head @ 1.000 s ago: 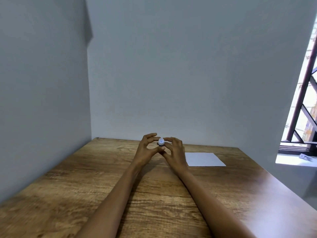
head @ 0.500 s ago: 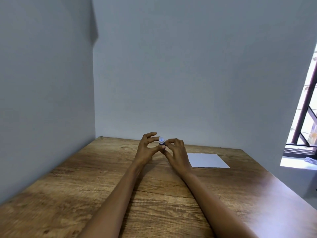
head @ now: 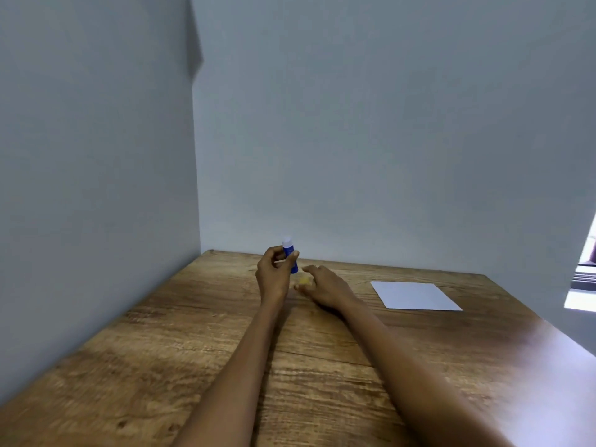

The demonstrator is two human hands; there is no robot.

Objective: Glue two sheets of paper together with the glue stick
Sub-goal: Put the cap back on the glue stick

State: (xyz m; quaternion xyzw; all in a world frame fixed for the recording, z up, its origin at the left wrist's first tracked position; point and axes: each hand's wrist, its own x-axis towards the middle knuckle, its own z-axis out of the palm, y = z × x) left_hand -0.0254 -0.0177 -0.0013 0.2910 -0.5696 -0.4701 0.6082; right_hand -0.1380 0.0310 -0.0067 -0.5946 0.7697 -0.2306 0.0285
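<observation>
Left hand [head: 274,277] raised just above the wooden table [head: 193,366], fingers curled tight around a small blue glue stick [head: 289,254] with a pale, whitish top; stick upright, leaning slightly, top end poking above the fingers. Right hand [head: 325,285] low over the tabletop just to the right, palm down, fingers loosely spread; a small blurred yellow piece [head: 303,281], possibly the cap, at its fingertips, actual grip impossible to tell. Both bare forearms reaching in from the near edge. Further right, well apart from the hands, flat white paper [head: 414,295] lying on the table; one sheet or two stacked, impossible to tell. Plain grey walls [head: 354,124] behind and to the left.
</observation>
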